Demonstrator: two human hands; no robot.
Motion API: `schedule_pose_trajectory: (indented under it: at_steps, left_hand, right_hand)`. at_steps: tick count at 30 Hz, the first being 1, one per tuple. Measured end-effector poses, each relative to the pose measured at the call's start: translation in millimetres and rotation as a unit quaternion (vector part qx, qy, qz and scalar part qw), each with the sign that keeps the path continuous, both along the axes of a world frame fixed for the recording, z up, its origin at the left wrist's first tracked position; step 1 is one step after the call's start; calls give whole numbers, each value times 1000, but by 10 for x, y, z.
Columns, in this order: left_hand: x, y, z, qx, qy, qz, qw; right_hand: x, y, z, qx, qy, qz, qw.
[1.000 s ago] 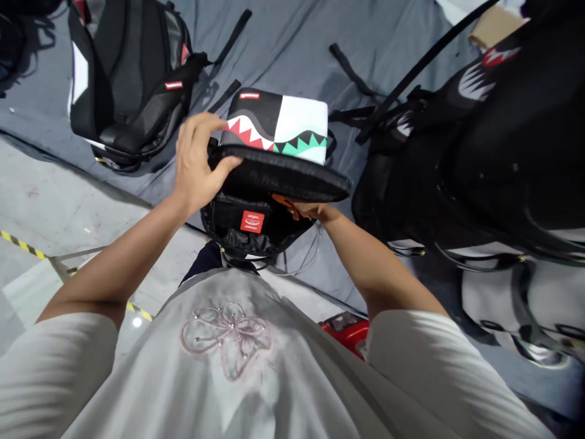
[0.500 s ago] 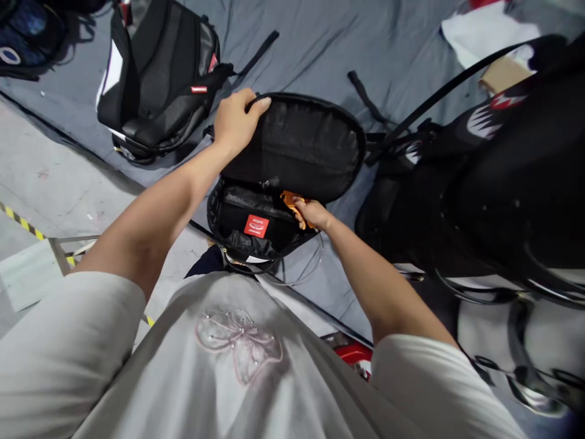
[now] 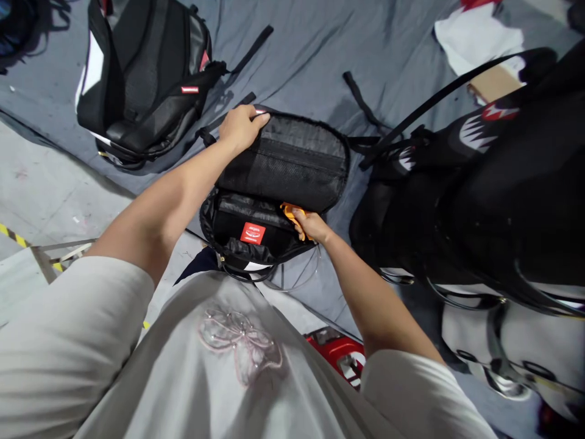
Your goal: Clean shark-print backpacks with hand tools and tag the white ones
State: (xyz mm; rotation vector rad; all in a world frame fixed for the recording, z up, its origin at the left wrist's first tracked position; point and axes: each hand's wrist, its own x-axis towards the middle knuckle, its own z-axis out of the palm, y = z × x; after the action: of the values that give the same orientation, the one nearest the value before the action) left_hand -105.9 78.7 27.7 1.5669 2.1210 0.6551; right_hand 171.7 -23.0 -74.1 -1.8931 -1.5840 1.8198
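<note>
Grey cloth (image 3: 301, 55) covers the floor under an open black backpack (image 3: 256, 225), its long axis running away from the person, flap (image 3: 283, 161) folded back. Left hand (image 3: 240, 127) grips the flap's far edge; right hand (image 3: 311, 227) pinches an orange tool (image 3: 290, 213) at the opening. Other backpacks (image 3: 137, 79) lie nearby.

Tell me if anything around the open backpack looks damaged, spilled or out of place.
Nothing stands out. The open backpack lies on the grey cloth; the left hand holds its flap back, and the right hand grips an orange tool at the opening. No tears or spills show.
</note>
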Motion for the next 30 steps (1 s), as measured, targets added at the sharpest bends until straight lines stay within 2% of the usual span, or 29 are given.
schedule_pose_trajectory:
  at_steps: [4,7,10,13,15,18,20,22,24,26,28,30]
  left_hand:
    - [12,50,-123,-10,0,-6,1000]
    - [21,73,-143,35,12,-3,999]
    - [36,83,-79,86,22,0,996]
    - [76,75,42,125,18,-6,992]
    - [121,61,134,148,21,-9,989]
    - [191,54,241,151,31,-2,988]
    - [217,68,266,166,20,5,986]
    - [217,81,258,198,3,6,980]
    - [194,58,247,216,-9,-6,976]
    - [157,-39,269,214,-3,-24,977]
    - [119,-220,337,219,37,-38,974]
    - [85,-449,432,236,97,-68,965]
  right_hand:
    - [-13,-7,57,-17,1,13,1000]
    - [-44,-52,145,-42,11,42,998]
    - [-62,-116,227,-55,8,109,992]
    - [-107,-191,316,-34,-36,178,983]
    - [-168,-254,388,9,-86,255,963]
    - [-261,-379,491,134,-213,352,902]
    - [-296,-472,536,194,-305,351,864]
    - [-309,-544,563,212,-358,334,846]
    - [-317,-561,591,205,-351,347,845]
    - [-334,-496,641,156,-302,375,862]
    - [-357,-360,717,89,-266,374,884]
    - [-377,-195,806,55,-250,340,905]
